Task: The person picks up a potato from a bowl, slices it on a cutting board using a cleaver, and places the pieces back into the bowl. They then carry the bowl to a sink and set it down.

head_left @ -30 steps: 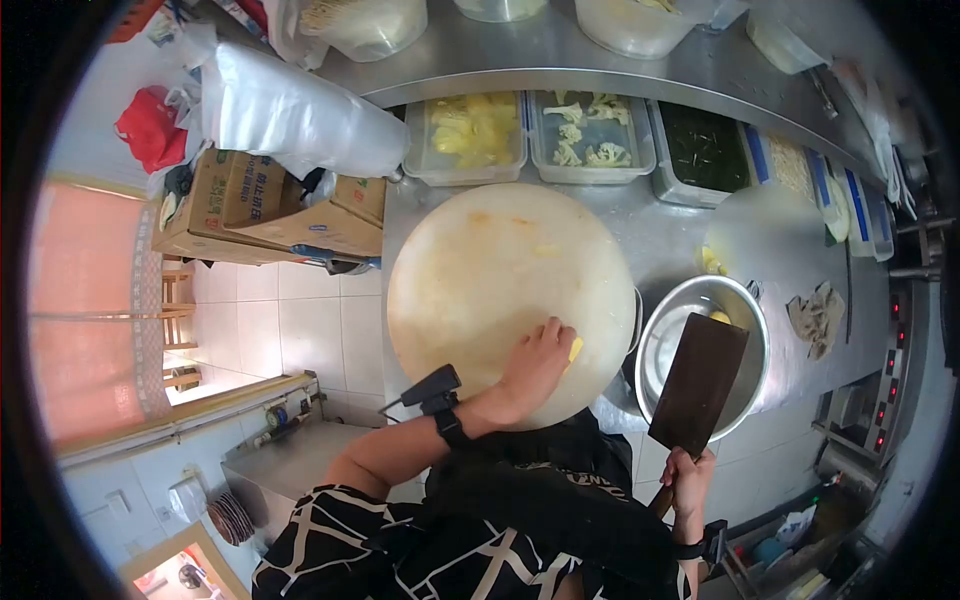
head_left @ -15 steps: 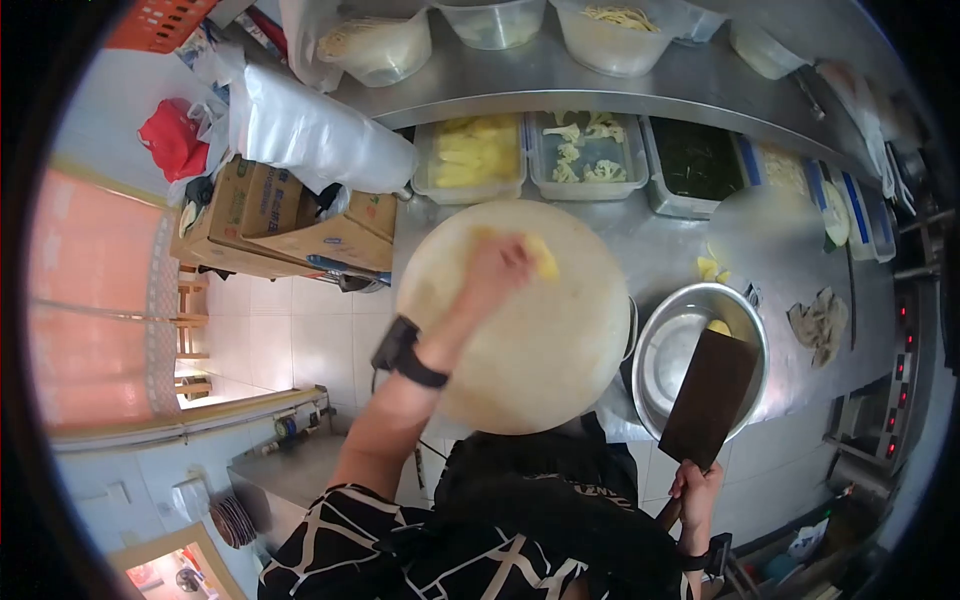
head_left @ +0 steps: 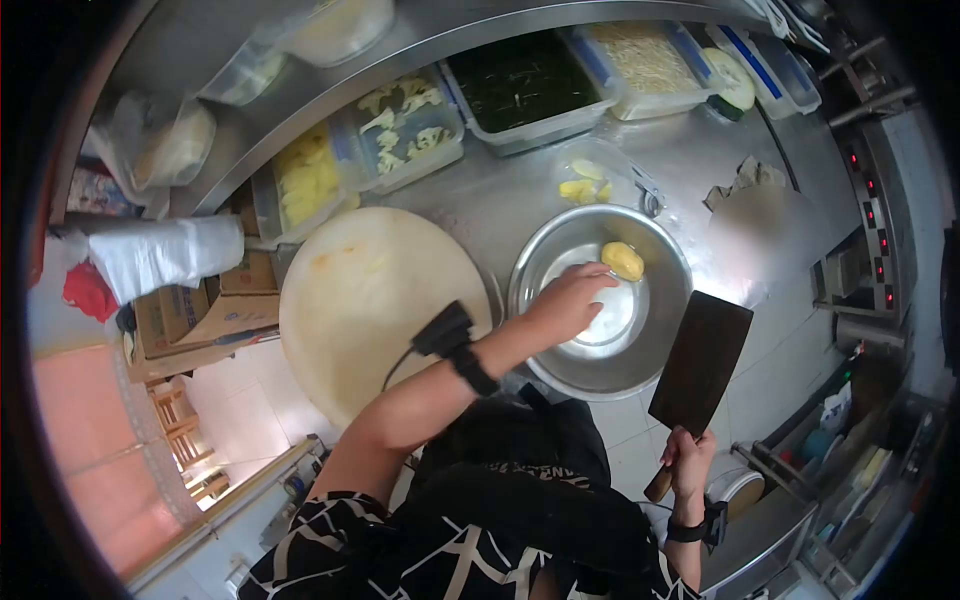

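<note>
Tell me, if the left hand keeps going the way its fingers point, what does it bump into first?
Probably the yellow potato in the steel bowl. The left hand points right at it, nothing between, though height above is unclear.

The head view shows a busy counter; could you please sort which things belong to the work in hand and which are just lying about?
In use:
- left hand, reaching into the steel bowl
- potato in that bowl
- right hand, holding the cleaver
- round chopping board

Lying about:
- cauliflower tub
- greens tub
- crumpled cloth
- cardboard boxes
</note>
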{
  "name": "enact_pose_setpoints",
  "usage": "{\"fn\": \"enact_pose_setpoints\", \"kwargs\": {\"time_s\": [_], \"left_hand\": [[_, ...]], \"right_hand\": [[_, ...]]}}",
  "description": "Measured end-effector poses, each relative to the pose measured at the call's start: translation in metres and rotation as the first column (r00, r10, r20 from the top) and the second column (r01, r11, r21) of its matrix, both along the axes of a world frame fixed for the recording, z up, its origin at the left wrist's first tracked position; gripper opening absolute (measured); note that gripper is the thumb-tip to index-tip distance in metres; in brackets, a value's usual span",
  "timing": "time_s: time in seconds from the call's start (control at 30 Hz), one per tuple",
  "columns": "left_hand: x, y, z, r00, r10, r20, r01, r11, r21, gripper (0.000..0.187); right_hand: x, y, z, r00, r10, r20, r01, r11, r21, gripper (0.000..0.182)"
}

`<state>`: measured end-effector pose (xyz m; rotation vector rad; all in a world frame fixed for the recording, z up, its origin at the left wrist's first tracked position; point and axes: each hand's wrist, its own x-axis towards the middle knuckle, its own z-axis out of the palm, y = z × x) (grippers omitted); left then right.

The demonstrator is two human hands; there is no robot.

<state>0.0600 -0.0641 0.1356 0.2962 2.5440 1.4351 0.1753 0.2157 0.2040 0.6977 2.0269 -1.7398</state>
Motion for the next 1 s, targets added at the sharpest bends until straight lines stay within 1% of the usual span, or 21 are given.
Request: {"fn": "enact_pose_setpoints", "kwargs": {"time_s": [0.07,0.13,0.17,0.23,0.27,0.33,0.37,0.43,0.47,0.5,0.53,0.57,0.6,0.63,0.67,0.73,0.8,0.83,0.9,0.93,1.0], "left_hand": [[-0.023,0.033,-0.029,0.999,-0.039,0.004,0.039,0.998,-0.048,0.037],[-0.043,0.059,-0.058,0.999,0.029,-0.043,-0.041,0.944,-0.326,0.041],[-0.047,0.068,-0.067,0.999,0.024,-0.044,-0.037,0.944,-0.328,0.041],[-0.048,0.082,-0.074,0.985,0.139,-0.107,-0.17,0.899,-0.404,0.049],[-0.05,0.087,-0.078,0.984,0.148,-0.102,-0.177,0.896,-0.408,0.049],[-0.051,0.088,-0.095,0.989,0.149,-0.006,-0.132,0.857,-0.499,0.05],[-0.045,0.09,-0.113,0.968,0.207,-0.142,-0.25,0.851,-0.462,0.043],[-0.042,0.078,-0.089,0.991,0.114,-0.066,-0.131,0.85,-0.51,0.039],[-0.042,0.071,-0.089,0.989,0.13,-0.075,-0.15,0.846,-0.512,0.039],[-0.041,0.066,-0.085,0.984,0.175,0.035,-0.152,0.926,-0.346,0.04],[-0.04,0.061,-0.08,0.97,0.193,0.147,-0.169,0.972,-0.162,0.043],[-0.037,0.055,-0.076,0.968,0.206,0.142,-0.184,0.971,-0.152,0.043],[-0.033,0.039,-0.052,0.906,0.182,0.382,-0.255,0.955,0.15,0.045],[-0.025,0.02,-0.029,0.813,0.074,0.578,-0.369,0.833,0.412,0.047],[-0.011,-0.001,-0.012,0.796,0.0,0.606,-0.391,0.763,0.514,0.046],[0.026,-0.048,0.031,0.829,-0.026,0.559,-0.35,0.755,0.555,0.044],[0.07,-0.089,0.033,0.897,0.037,0.441,-0.285,0.811,0.511,0.053],[0.093,-0.108,0.039,0.892,0.067,0.448,-0.315,0.801,0.509,0.053],[0.14,-0.145,0.053,0.903,0.188,0.385,-0.338,0.865,0.37,0.051],[0.162,-0.16,0.056,0.893,0.215,0.396,-0.369,0.854,0.367,0.051],[0.2,-0.186,0.058,0.88,0.275,0.387,-0.415,0.842,0.344,0.043]], "right_hand": [[0.001,0.003,-0.006,1.0,-0.023,0.02,0.024,0.999,-0.022,0.017],[0.004,0.012,-0.012,0.999,-0.019,0.049,0.021,0.999,-0.048,0.016],[0.006,0.015,-0.014,0.999,-0.023,0.048,0.026,0.998,-0.05,0.016],[0.011,0.019,-0.016,0.996,-0.029,0.082,0.031,0.999,-0.02,0.016],[0.013,0.02,-0.018,0.995,-0.045,0.089,0.046,0.999,-0.008,0.014],[0.013,0.021,-0.022,0.996,-0.05,0.079,0.051,0.999,-0.015,0.014],[0.012,0.019,-0.024,0.996,-0.069,0.061,0.07,0.997,-0.016,0.013],[0.006,0.012,-0.014,0.996,-0.061,0.068,0.064,0.997,-0.037,0.013],[0.004,0.01,-0.013,0.998,-0.041,0.046,0.043,0.998,-0.048,0.013],[0.003,0.009,-0.011,0.999,-0.022,0.025,0.023,0.998,-0.053,0.013],[0.0,0.006,-0.009,1.0,-0.009,0.016,0.01,0.999,-0.048,0.013],[-0.002,0.002,-0.005,1.0,0.014,-0.008,-0.015,0.999,-0.03,0.013],[-0.005,-0.003,-0.001,0.999,0.04,-0.033,-0.04,0.999,-0.012,0.013],[-0.008,-0.009,0.002,0.998,0.058,-0.04,-0.058,0.998,-0.005,0.013],[-0.01,-0.016,0.006,0.995,0.086,-0.048,-0.086,0.996,0.009,0.014],[-0.014,-0.034,0.014,0.985,0.161,-0.064,-0.159,0.987,0.034,0.015],[-0.016,-0.052,0.016,0.971,0.228,-0.072,-0.227,0.974,0.02,0.015],[-0.017,-0.061,0.015,0.961,0.267,-0.076,-0.268,0.963,0.006,0.016],[-0.018,-0.084,0.013,0.932,0.359,-0.047,-0.36,0.933,-0.001,0.016],[-0.018,-0.097,0.012,0.908,0.418,-0.028,-0.418,0.908,-0.005,0.017],[-0.013,-0.124,0.017,0.858,0.514,-0.005,-0.514,0.858,0.012,0.017]]}}
